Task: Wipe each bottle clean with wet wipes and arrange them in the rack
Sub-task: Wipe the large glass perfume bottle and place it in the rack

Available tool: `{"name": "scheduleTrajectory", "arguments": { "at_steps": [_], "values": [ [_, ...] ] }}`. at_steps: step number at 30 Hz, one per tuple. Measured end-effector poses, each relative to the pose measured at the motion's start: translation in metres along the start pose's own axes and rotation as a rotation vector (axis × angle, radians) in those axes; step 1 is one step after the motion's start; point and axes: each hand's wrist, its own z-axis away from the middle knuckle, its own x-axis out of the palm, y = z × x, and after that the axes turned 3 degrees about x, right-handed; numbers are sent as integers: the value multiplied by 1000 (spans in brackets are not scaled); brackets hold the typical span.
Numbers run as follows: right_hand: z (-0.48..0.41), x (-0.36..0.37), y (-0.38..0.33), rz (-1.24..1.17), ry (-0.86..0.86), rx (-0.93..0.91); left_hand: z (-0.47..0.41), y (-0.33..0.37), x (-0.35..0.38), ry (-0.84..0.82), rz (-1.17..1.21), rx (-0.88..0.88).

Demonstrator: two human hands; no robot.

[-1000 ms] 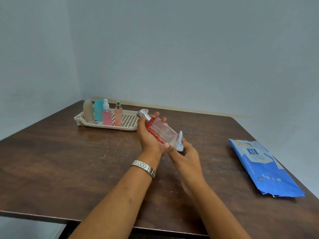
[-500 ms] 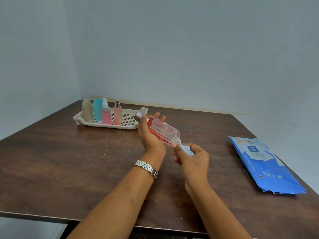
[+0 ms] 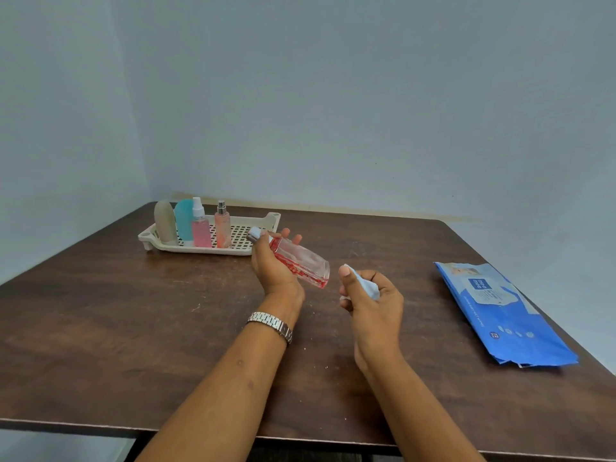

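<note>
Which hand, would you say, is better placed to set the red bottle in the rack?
Likely left: the left hand holds the red bottle near the rack; the right hand grips the wipe.

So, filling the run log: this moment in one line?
left hand: holds red bottle | right hand: grips wipe, apart from bottle | rack: four bottles standing

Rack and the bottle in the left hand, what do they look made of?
Rack: likely beige plastic, matte, with a moulded perforated floor. Bottle: clear and glossy, either glass or hard plastic; red contents show through, and the cap looks silvery, perhaps metal.
</note>
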Motion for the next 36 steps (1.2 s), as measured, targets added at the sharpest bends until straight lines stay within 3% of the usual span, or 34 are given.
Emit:
{"name": "scheduleTrajectory", "arguments": {
  "at_steps": [5,9,13,21,24,29,32,36],
  "values": [
    [1,-2,2,80,13,-10,-2,5,-5,-43,-63,29],
    [2,-2,9,188,-3,-67,5,8,-11,-258,-224,98],
    [1,-2,12,226,-48,-79,12,16,-17,-450,-271,60],
    [6,-1,6,516,-419,-69,25,37,-22,-621,-241,-53],
    [4,-1,7,480,-476,-2,25,47,-24,-667,-242,-72],
    [-7,4,-8,348,-718,203,21,62,-25,-781,-258,-107],
    [-20,14,-10,416,-767,260,13,71,-24,-805,-313,-65],
    [-32,28,-13,361,-752,222,-5,83,-22,-745,-554,108]
  ]
}}
